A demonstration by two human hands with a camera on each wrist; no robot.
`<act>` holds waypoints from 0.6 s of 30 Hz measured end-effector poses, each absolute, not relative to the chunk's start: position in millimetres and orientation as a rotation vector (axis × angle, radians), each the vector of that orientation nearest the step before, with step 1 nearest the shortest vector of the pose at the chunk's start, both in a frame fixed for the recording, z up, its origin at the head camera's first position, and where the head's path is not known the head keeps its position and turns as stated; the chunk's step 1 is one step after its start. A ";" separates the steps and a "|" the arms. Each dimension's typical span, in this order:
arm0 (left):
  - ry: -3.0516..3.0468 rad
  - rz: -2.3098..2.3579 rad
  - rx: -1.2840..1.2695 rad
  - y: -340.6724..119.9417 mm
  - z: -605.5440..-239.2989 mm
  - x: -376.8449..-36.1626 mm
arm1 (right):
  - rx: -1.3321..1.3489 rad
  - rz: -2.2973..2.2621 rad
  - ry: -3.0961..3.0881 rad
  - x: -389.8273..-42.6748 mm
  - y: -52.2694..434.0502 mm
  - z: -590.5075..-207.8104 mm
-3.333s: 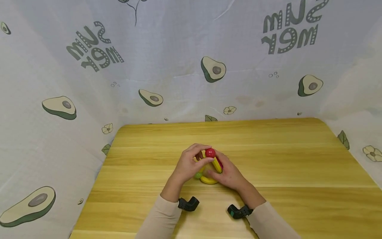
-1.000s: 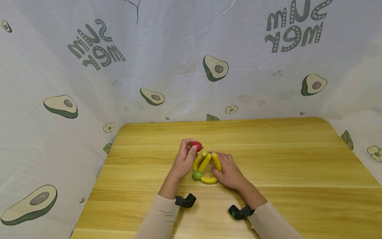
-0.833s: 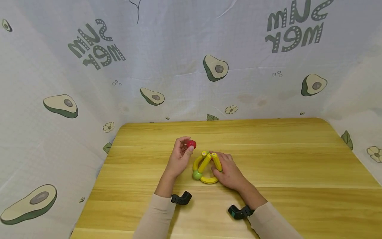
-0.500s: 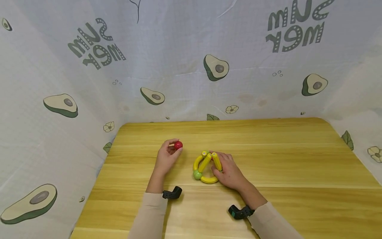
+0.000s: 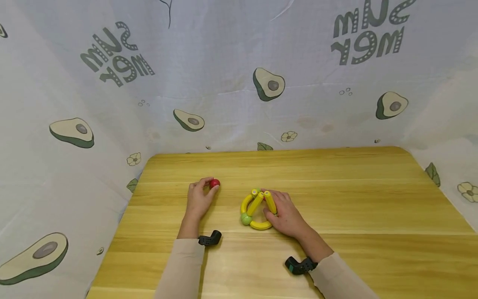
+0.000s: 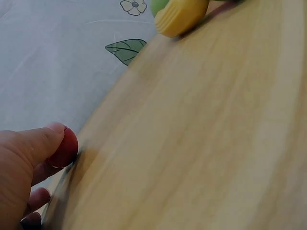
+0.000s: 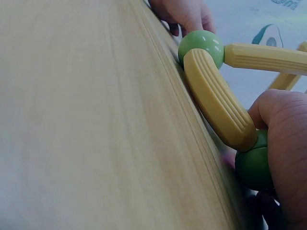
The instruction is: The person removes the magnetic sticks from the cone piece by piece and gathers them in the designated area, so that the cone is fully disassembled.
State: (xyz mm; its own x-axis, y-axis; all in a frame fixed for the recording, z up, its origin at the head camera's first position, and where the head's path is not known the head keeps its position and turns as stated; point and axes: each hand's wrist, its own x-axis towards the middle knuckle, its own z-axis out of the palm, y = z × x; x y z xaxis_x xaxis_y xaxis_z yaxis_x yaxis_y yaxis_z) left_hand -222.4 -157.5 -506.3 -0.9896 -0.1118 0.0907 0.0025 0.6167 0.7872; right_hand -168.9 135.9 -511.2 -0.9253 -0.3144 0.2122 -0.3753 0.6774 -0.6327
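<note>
A small red ball (image 5: 214,183) sits pinched at the fingertips of my left hand (image 5: 198,198), low over the wooden table (image 5: 336,199), left of centre. The left wrist view shows the red ball (image 6: 64,147) under my thumb. My right hand (image 5: 284,212) holds a toy frame (image 5: 255,209) of yellow ribbed sticks joined by green balls. The right wrist view shows a curved yellow stick (image 7: 218,105), a green ball (image 7: 201,45) at its far end and another green ball (image 7: 254,165) under my fingers.
White cloth printed with avocados (image 5: 267,85) hangs behind and beside the table. Black wrist mounts (image 5: 210,238) sit on both forearms. Bare wood stretches to the right of the toy.
My left hand lifted the red ball off the top of the yellow frame and carried it leftward, down toward the table. My right hand stayed on the frame.
</note>
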 end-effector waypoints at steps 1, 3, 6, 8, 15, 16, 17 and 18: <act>-2.715 -1.300 0.089 -157.6 -507.8 -222.8 | 0.577 1.083 -2.797 -168.9 135.9 -511.1; -2.718 -1.285 0.088 -157.6 -509.8 -223.2 | 0.573 1.075 -2.798 -168.8 135.9 -510.7; -2.701 -1.301 0.093 -157.6 -511.8 -223.6 | 0.567 1.071 -2.800 -168.8 135.8 -510.0; -2.693 -1.311 0.099 -157.7 -512.7 -223.7 | 0.565 1.072 -2.802 -168.7 135.7 -509.5; -2.672 -1.321 0.085 -158.2 -513.6 -222.1 | 0.560 1.081 -2.800 -167.7 135.1 -508.5; -2.672 -1.317 0.084 -158.3 -514.0 -221.7 | 0.560 1.083 -2.799 -167.7 134.9 -508.6; -2.674 -1.311 0.085 -158.3 -514.5 -221.4 | 0.560 1.082 -2.800 -167.7 134.9 -508.7; -2.677 -1.303 0.085 -158.3 -514.9 -221.2 | 0.560 1.084 -2.799 -167.7 134.9 -508.8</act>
State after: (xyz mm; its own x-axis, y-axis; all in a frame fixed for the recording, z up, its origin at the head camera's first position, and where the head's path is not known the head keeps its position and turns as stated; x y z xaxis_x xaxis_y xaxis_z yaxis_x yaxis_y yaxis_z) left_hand -221.2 -158.3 -514.9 -0.9851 -0.1221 0.1213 0.0202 0.6178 0.7860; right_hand -167.7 134.9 -508.8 -0.9289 -0.3045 0.2107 -0.3670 0.6813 -0.6334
